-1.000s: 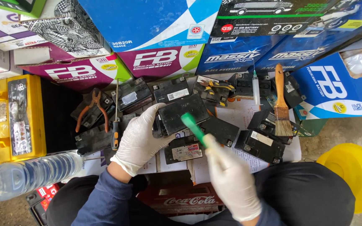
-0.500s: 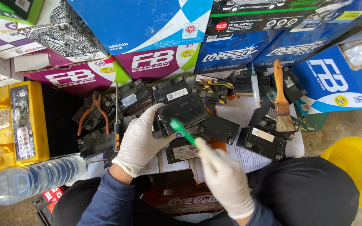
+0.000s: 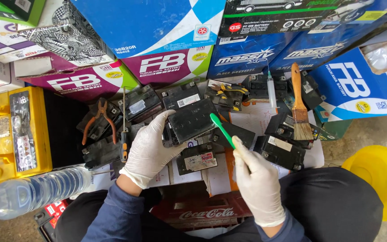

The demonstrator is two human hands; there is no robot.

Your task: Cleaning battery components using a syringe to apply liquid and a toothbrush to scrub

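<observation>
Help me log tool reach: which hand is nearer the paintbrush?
Right. The right hand is below-left of the paintbrush; the left hand is farther left, holding a black battery.

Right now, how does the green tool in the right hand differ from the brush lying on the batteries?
The green tool is thin, plastic-looking and held by the right hand, its tip at a black battery. The paintbrush is wider, with a wooden handle and pale bristles, and lies untouched. Both are long-handled.

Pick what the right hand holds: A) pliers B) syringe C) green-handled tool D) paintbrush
C: the right hand grips a slim green-handled tool, its tip against the black battery that the left hand holds; the paintbrush, syringe and pliers lie untouched.
</observation>
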